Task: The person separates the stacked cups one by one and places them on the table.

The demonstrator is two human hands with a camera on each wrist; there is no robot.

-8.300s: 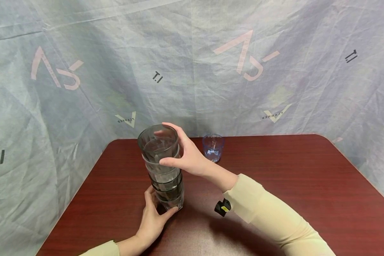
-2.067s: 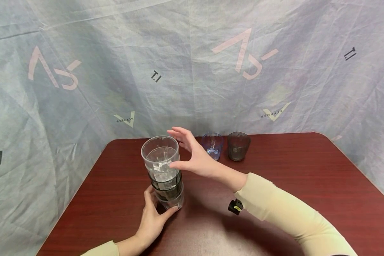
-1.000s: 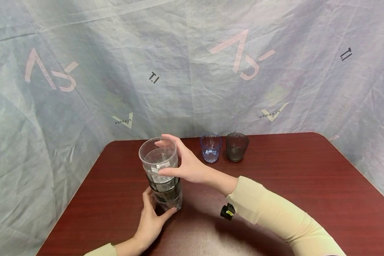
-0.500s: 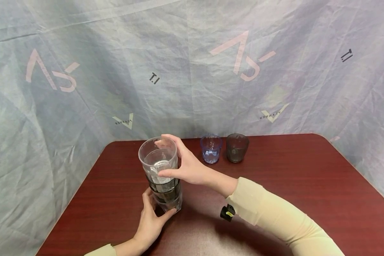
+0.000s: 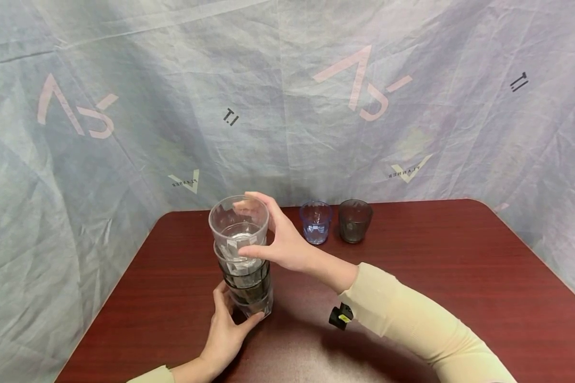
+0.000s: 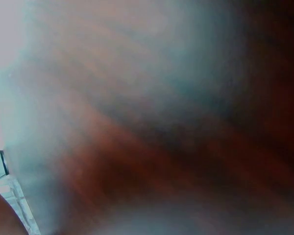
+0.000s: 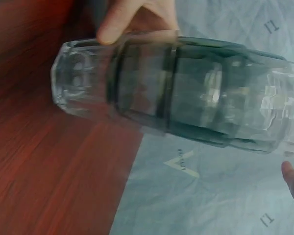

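Note:
A stack of nested tumblers stands upright on the table, a clear tumbler (image 5: 230, 236) on top. Smoky grey tumblers (image 5: 249, 291) sit in the middle of the stack, with a clear base tumbler (image 5: 260, 307) underneath. My right hand (image 5: 287, 244) grips the top clear tumbler, thumb in front and fingers behind; it sits raised a little above the rim below. Low on the stack, my left hand (image 5: 226, 332) holds the base between thumb and fingers. The right wrist view shows the stack (image 7: 196, 93) sideways; the left wrist view is mostly blurred, with a sliver of glass (image 6: 20, 203).
A blue tumbler (image 5: 315, 226) and a smoky grey tumbler (image 5: 355, 223) stand side by side near the far edge of the red-brown table (image 5: 436, 255). Behind them hangs a grey printed cloth (image 5: 287, 106). A small black camera (image 5: 341, 316) is on the right wrist.
Earlier, the smoky tumbler left the stack top for a place right of the blue one. My right hand then returned, took hold of the clear top tumbler, and has raised it slightly.

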